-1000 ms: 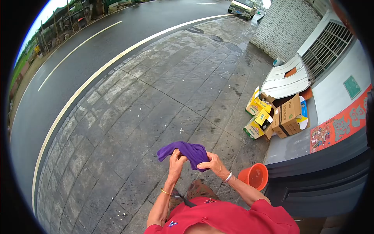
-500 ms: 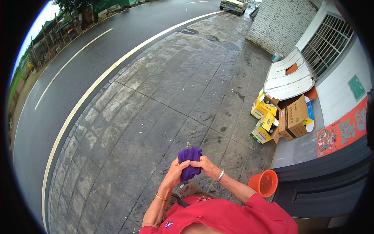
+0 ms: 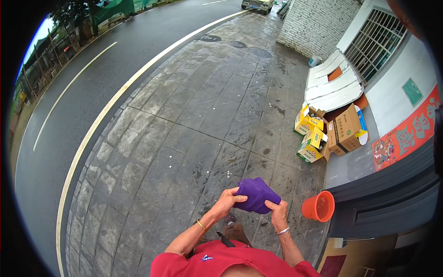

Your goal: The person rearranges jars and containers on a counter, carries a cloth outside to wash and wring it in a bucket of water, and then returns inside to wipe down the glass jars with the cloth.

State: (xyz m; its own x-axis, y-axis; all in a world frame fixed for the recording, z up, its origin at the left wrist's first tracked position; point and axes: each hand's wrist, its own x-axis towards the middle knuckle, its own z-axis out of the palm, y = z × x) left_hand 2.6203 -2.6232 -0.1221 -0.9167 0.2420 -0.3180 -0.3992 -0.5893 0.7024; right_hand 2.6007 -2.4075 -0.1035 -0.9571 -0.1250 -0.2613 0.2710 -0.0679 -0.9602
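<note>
A purple cloth [image 3: 256, 195] is stretched between my two hands, in front of my red shirt and above the paving. My left hand [image 3: 228, 200] grips its left edge, with the thumb lying on top. At the lower right corner, my right hand [image 3: 278, 213] pinches the cloth between thumb and fingers. The fingers under the cloth are partly hidden. A gold-coloured bracelet circles the left wrist and a pale bangle the right.
An orange bucket [image 3: 318, 206] stands right of my right hand, beside a dark doorway. Yellow cartons [image 3: 312, 144] and a brown box [image 3: 344, 130] lie against the wall. Wet stone paving [image 3: 184, 152] borders the road [image 3: 87, 87], where a vehicle [image 3: 257, 4] shows far off.
My hands have moved apart and to the right. The cloth, bunched up before, is now spread wider between them. The view has turned, showing more of the doorway.
</note>
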